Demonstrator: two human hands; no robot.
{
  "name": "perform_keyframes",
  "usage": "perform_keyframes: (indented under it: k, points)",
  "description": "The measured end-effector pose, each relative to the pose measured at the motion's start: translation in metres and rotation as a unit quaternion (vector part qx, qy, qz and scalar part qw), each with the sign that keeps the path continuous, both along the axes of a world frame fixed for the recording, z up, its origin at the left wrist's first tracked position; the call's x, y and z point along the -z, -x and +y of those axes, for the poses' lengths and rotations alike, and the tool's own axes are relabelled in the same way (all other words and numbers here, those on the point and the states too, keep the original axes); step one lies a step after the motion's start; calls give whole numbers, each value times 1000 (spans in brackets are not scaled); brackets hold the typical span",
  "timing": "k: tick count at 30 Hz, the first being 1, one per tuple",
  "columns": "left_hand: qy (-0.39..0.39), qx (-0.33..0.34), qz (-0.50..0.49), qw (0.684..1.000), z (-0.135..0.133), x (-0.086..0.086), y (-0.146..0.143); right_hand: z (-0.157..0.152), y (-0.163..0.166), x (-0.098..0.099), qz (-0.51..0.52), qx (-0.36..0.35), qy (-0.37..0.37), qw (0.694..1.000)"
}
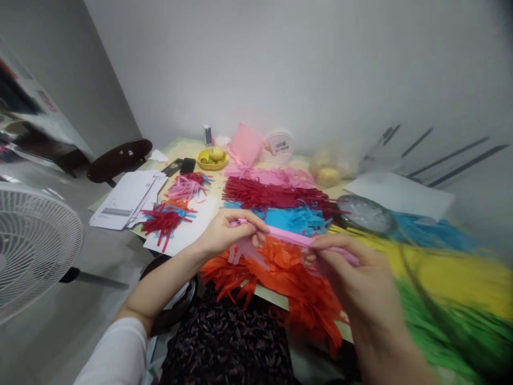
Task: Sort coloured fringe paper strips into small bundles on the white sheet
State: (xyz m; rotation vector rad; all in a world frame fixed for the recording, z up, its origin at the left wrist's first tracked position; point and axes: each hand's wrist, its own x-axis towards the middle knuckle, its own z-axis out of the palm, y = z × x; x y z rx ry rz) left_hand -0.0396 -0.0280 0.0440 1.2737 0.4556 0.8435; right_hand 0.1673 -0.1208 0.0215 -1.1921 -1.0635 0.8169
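Observation:
A pink paper strip [290, 235] with fringe hanging below it is stretched between my two hands. My left hand [236, 230] pinches one end between thumb and fingers. The other end is gripped by my right hand [348, 262], which is partly blurred. Beneath them lie orange fringed paper strips [280, 270], spilling over the table's front edge. Just behind are blue fringed strips [288, 218], then dark red ones [272, 193], and pink fringed strips [280, 175] farther back.
Finished-looking mixed tassels [166, 214] and white papers [124, 200] lie at left. A yellow bowl of fruit [212, 159], phone [173, 167] and grey tray [364, 214] stand behind. Yellow paper [444, 267] and green fringe [441, 321] spread right. A white fan [36, 251] stands left.

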Motion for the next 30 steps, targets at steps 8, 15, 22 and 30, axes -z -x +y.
perform_keyframes:
  k: [8,15,22,30]
  points:
    - [-33,-3,-31,999,4,7,0,4,-1,4,-46,-14,-37,998]
    - [-185,-34,78,979,1,8,2,3,-5,4,-131,-12,-14,991]
    - [-367,-99,210,901,-3,9,4,1,-5,-3,-350,43,-16,936]
    - [-145,-2,140,979,-5,1,4,0,3,-11,-115,-19,31,993]
